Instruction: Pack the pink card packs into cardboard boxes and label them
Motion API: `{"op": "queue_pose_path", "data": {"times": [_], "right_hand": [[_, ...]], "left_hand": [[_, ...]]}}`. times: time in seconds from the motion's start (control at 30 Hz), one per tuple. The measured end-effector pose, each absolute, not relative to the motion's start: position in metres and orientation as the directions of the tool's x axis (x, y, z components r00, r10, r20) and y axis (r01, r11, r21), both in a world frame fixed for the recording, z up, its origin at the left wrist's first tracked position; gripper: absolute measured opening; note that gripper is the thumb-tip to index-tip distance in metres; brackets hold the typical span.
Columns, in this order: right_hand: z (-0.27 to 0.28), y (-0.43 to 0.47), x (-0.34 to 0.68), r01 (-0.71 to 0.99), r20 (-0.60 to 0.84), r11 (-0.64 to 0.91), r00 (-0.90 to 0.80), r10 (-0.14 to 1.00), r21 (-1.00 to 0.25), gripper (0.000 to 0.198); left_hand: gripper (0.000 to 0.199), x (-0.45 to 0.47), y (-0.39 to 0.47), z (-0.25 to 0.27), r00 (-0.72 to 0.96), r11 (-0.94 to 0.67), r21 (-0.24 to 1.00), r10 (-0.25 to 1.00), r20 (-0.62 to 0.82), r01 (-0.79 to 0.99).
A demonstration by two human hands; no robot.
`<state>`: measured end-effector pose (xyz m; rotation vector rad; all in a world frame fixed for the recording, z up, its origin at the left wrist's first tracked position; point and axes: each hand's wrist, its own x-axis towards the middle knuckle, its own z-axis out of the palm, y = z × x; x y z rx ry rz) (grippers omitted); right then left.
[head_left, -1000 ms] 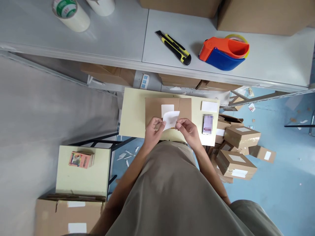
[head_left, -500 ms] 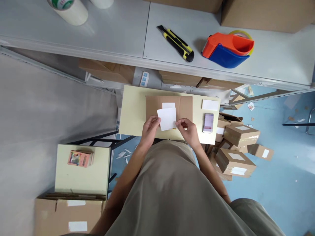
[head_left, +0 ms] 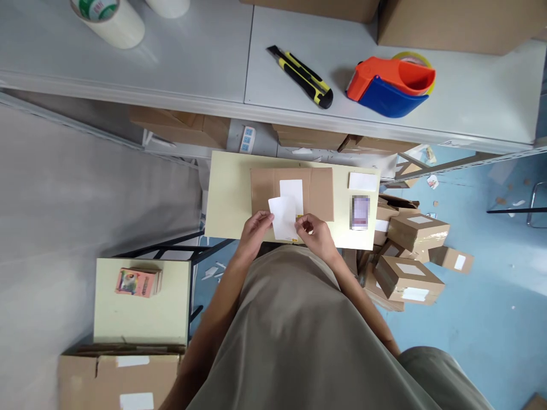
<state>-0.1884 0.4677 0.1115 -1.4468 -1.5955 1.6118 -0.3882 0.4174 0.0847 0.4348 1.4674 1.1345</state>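
Observation:
A white paper label (head_left: 282, 219) is pinched by its left edge in my left hand (head_left: 252, 234). My right hand (head_left: 315, 234) is closed at the label's lower right edge, thumb and fingertips pinching it. The label hangs over the near side of a flat brown cardboard box (head_left: 265, 185). Another white label (head_left: 291, 187) lies on the box's top, partly covered by the held one. The box rests on a pale yellow table (head_left: 228, 193).
Right of the box lie a white stack of paper (head_left: 362, 181) and a phone (head_left: 360, 213). On the shelf ahead are a utility knife (head_left: 301, 77), a tape dispenser (head_left: 391, 85) and tape rolls (head_left: 109, 21). Cartons (head_left: 416, 279) are piled at right; booklets (head_left: 137, 282) sit left.
Both hands have drawn the held label slightly toward me and left. More of the label on the box shows now.

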Motion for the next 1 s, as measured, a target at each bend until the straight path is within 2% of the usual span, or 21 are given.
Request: {"op": "queue_pose_path", "data": {"times": [0.2,0.37,0.5,0.7,0.87,1.0], "right_hand": [[0.096,0.474,-0.188,0.333,-0.420,-0.322,-0.280,0.863,-0.886,0.035],[0.078,0.499,-0.184,0.319,-0.396,-0.306,-0.272,0.877,-0.897,0.055],[0.070,0.525,-0.185,0.347,-0.362,-0.264,-0.255,0.897,-0.900,0.063],[0.070,0.535,-0.184,0.327,-0.319,-0.220,-0.287,0.903,-0.919,0.062],[0.067,0.522,-0.180,0.345,-0.363,-0.254,-0.303,0.881,-0.904,0.060],[0.053,0.518,-0.181,0.376,-0.376,-0.258,-0.286,0.881,-0.890,0.058]], "left_hand": [[0.051,-0.384,0.424,0.081,-0.308,0.464,0.847,0.792,-0.528,-0.259],[0.055,-0.383,0.452,0.068,-0.349,0.438,0.890,0.820,-0.453,-0.126],[0.052,-0.389,0.481,0.056,-0.367,0.401,0.916,0.850,-0.379,-0.018],[0.050,-0.398,0.488,0.053,-0.356,0.386,0.922,0.865,-0.354,0.019],[0.048,-0.399,0.470,0.048,-0.327,0.425,0.905,0.860,-0.392,0.031],[0.044,-0.400,0.470,0.038,-0.318,0.396,0.908,0.885,-0.340,0.133]]}}
